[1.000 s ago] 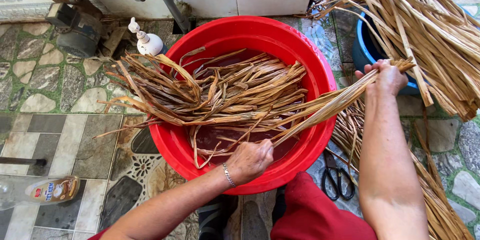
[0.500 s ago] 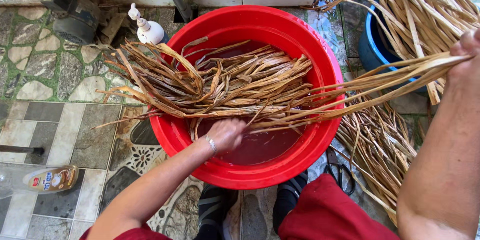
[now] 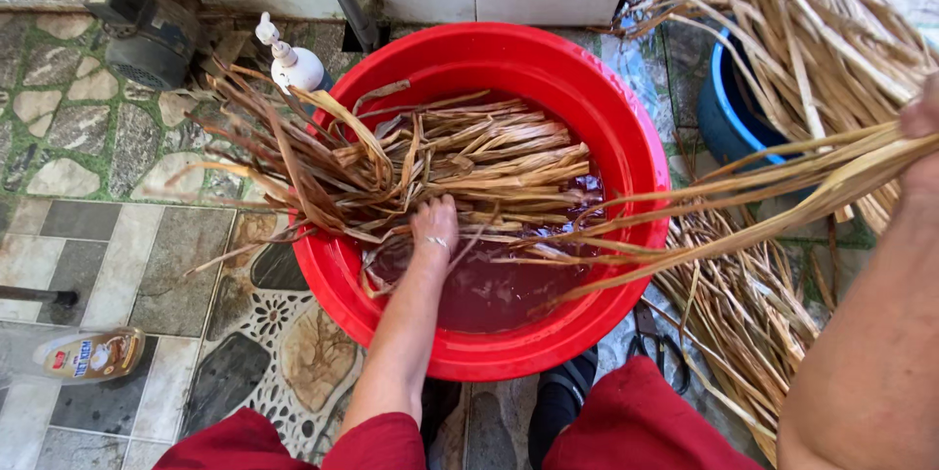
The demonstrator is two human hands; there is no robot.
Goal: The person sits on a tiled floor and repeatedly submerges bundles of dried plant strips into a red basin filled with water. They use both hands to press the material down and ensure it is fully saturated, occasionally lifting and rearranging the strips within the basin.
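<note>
Two hands are at work over the red basin point(image 3: 641, 152), which stands on the tiled floor point(image 3: 88, 235) close to the wall at its far edge. Your left hand point(image 3: 434, 223) is down inside the basin, palm down and fingers together, pressing on the heap of dried leaf strips point(image 3: 469, 162) where they meet the reddish-brown water point(image 3: 494, 284). Many of those strips hang out over the basin's left rim, beside a white pump bottle point(image 3: 291, 61). Your right hand point(image 3: 921, 118) is at the right edge of the view, mostly cut off, and is closed around one end of a long bundle of strips point(image 3: 743, 201); you cannot tell how the fingers lie. That bundle slants down from the hand across the basin's right rim, with its far ends in the water. Behind the bundle a blue tub point(image 3: 724, 113) is piled with more dry strips, and another loose heap point(image 3: 743, 313) lies on the floor to the right of the basin. A small plastic bottle point(image 3: 93, 355) lies on its side on the floor at the near left.
</note>
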